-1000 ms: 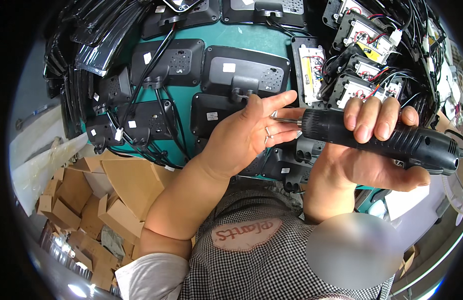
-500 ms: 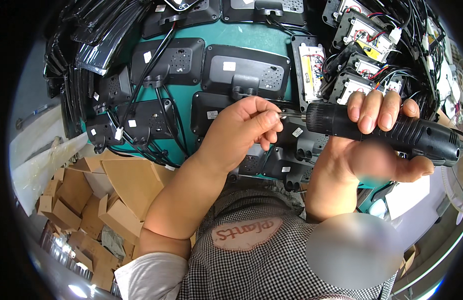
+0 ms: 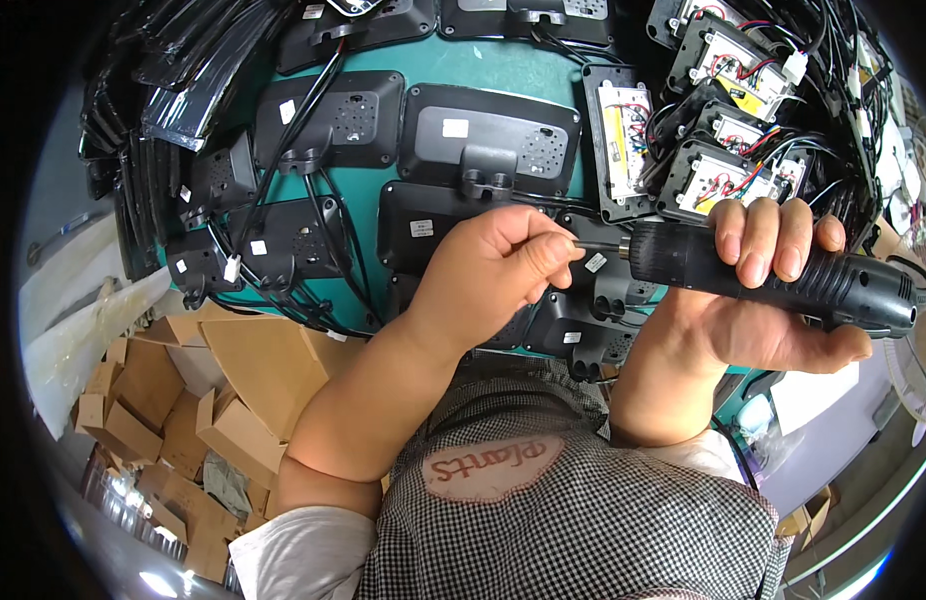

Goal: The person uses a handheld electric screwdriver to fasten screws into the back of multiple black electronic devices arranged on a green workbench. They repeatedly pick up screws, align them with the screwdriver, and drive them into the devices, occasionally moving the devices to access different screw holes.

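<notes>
A black electric screwdriver [image 3: 673,255] lies level in my right hand [image 3: 735,328], fingers curled over its top and thumb under its rear part. Its thin metal bit [image 3: 600,245] points left. My left hand [image 3: 488,262] pinches the bit's end between thumb and fingertips; whether a screw sits there is hidden. Below and behind the hands are black plastic device housings with their backs up. A larger housing [image 3: 455,128] with a stubby hinge bracket lies just beyond my left hand.
Open units [image 3: 623,140] with exposed wiring crowd the right back. Dark wrapped panels [image 3: 198,100] are stacked at the left back. Black cables [image 3: 323,215] trail over housings on the green mat [image 3: 518,70]. Cardboard boxes [image 3: 253,360] lie at lower left.
Both hands and the screwdriver have shifted slightly right and down in the picture. The left fingers still pinch the bit's end, and the right grip on the tool stays the same.
</notes>
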{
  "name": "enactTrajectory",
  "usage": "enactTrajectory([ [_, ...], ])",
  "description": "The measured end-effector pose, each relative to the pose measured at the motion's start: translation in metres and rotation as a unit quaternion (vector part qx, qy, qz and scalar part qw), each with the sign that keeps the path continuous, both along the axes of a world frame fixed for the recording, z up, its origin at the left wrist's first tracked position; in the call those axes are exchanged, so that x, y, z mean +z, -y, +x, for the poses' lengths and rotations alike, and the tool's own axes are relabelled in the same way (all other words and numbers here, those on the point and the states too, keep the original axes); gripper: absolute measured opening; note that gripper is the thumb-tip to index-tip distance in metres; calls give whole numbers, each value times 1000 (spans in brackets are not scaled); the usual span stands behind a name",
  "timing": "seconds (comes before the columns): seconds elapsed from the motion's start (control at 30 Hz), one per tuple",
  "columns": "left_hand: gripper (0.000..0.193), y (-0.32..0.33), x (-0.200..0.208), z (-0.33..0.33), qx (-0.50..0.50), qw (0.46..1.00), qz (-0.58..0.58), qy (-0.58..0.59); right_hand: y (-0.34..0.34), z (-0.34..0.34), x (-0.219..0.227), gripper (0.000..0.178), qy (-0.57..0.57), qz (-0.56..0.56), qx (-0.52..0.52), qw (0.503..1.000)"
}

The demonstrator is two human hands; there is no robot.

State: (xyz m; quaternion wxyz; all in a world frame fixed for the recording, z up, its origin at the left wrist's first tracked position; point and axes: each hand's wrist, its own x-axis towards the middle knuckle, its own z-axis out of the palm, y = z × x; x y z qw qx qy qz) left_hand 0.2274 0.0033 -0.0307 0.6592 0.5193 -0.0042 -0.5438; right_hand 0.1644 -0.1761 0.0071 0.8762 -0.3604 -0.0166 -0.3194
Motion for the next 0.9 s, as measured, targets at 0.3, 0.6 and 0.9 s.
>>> enactTrajectory([
  [0.3,26,5,-7,-12,68,995,-20,-64,0,-3,-4,66,-10,-19,-3,1000],
  [0.6,24,4,0,-1,39,943,24,329,2,-2,1,64,-23,11,1,1000],
  [0.9,54,-21,-18,57,-285,678,275,619,26,-9,-22,80,-2,-114,-2,993],
])
